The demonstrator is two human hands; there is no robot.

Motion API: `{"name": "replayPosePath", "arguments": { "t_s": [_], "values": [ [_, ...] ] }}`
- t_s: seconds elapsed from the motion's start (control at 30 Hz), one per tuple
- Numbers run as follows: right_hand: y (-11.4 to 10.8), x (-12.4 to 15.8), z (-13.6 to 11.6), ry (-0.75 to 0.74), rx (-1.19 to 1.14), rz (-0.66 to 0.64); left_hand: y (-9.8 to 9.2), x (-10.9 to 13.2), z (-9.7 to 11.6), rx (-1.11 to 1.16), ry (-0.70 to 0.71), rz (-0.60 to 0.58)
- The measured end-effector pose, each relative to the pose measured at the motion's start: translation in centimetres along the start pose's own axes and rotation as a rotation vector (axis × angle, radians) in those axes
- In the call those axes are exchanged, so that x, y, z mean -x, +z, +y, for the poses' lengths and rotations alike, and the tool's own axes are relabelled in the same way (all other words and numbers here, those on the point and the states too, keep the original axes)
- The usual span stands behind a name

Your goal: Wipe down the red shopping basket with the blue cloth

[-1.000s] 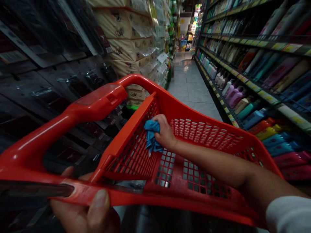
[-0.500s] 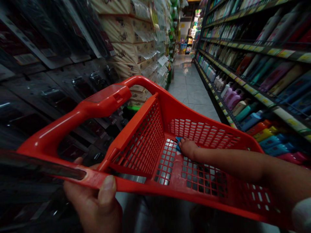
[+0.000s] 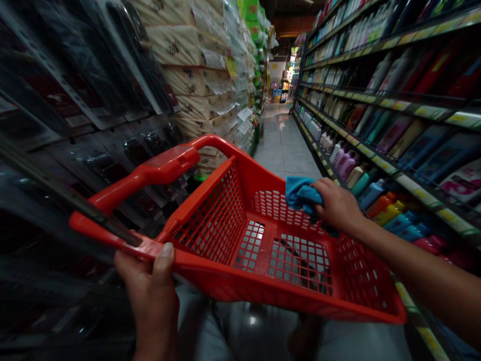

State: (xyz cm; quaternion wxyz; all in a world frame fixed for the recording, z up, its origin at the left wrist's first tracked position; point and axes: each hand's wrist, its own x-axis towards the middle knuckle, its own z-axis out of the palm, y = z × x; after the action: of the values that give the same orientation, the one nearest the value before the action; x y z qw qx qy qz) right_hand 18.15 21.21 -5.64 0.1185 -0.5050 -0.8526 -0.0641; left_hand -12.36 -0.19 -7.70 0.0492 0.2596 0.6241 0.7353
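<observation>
A red plastic shopping basket (image 3: 263,286) with lattice walls and a moulded handle fills the middle of the view, tilted toward me. My left hand (image 3: 150,286) grips its near rim at the left, thumb on top, beside a dark metal rod (image 3: 75,193) that runs along the handle. A bunched blue cloth (image 3: 300,193) is pinched in my right hand (image 3: 338,205), above the basket's far side wall. The fingertips of that hand are partly hidden by the cloth. Only the bare lattice floor shows inside the basket.
Shelves of bottles (image 3: 387,200) line the right side, close to my right arm. On the left hang packaged goods (image 3: 124,65), with stacked beige packs (image 3: 176,47) beyond. A tiled aisle floor (image 3: 281,135) stretches ahead between them.
My right hand has lifted the blue cloth from the basket's floor up to the far side wall. The basket has shifted a little in view, while my left hand keeps its grip.
</observation>
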Motion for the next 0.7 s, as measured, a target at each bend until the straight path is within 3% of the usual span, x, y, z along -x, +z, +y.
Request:
{"name": "replayPosePath", "arguments": {
  "t_s": [0.07, 0.13, 0.3, 0.4, 0.5, 0.7],
  "values": [
    [0.1, -1.0, 0.4, 0.083, 0.0, 0.044, 0.2, 0.0, 0.4, 0.012, -0.001, 0.01],
    [0.6, -2.9, -0.9, 0.092, -0.011, -0.009, 0.3, -0.2, 0.6, -0.004, -0.013, 0.01],
    [0.5, -9.3, -7.3, -0.104, -0.052, -0.045, 0.3, -0.9, 0.8, -0.079, -0.032, 0.027],
    [-0.4, -10.8, -8.3, -0.166, -0.054, -0.098, 0.2, -0.8, 1.3, -0.07, -0.024, 0.033],
    [-0.8, -8.6, -5.2, -0.132, -0.037, -0.195, 0.0, -0.5, 1.7, -0.091, -0.027, 0.055],
    [-0.1, 1.6, 5.1, 0.078, 0.1, -0.325, -0.4, 0.0, 1.7, -0.099, -0.012, 0.061]
  ]
}}
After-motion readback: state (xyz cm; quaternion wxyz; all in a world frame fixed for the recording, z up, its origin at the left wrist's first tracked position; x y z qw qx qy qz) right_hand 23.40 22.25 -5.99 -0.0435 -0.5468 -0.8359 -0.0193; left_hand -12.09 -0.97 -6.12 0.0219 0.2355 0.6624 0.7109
